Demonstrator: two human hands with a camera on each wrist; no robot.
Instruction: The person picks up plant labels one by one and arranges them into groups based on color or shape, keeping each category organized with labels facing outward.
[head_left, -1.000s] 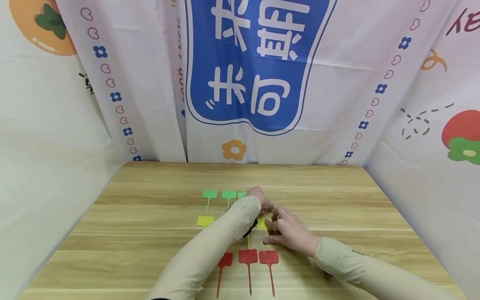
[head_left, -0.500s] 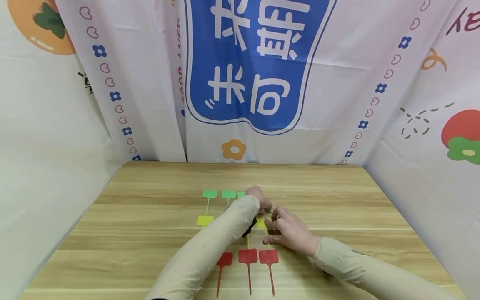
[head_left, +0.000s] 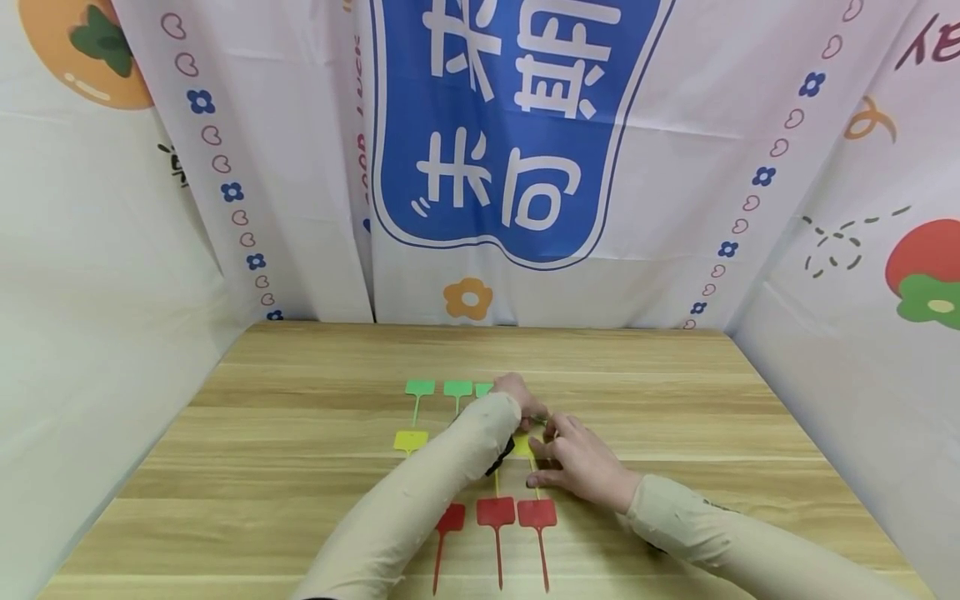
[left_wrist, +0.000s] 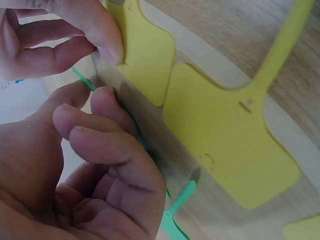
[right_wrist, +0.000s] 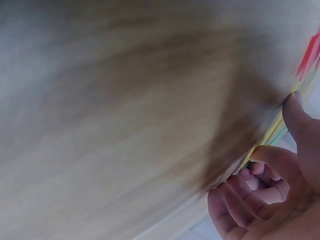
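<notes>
My left hand, at the far end of the rows, has its thumb and forefinger together on a thin green stem of a plant label. The rest of that label is hidden by the hand. Close by on the right is my right hand, its fingers bent loosely and a fingertip touching a yellow plant label. Its thumb rests at that label's stem. In the left wrist view another yellow plant label lies flat, and part of a green plant label shows below the left fingers.
Several green plant labels, such as the far left one, form a back row. Left in the yellow row lies one label; red labels, including one, lie in front. My left forearm covers part of the rows. A printed cloth hangs behind the wooden table.
Both hands stay nearly in place. My left fingers shift very slightly at the green stem; the labels on the table have not moved.
</notes>
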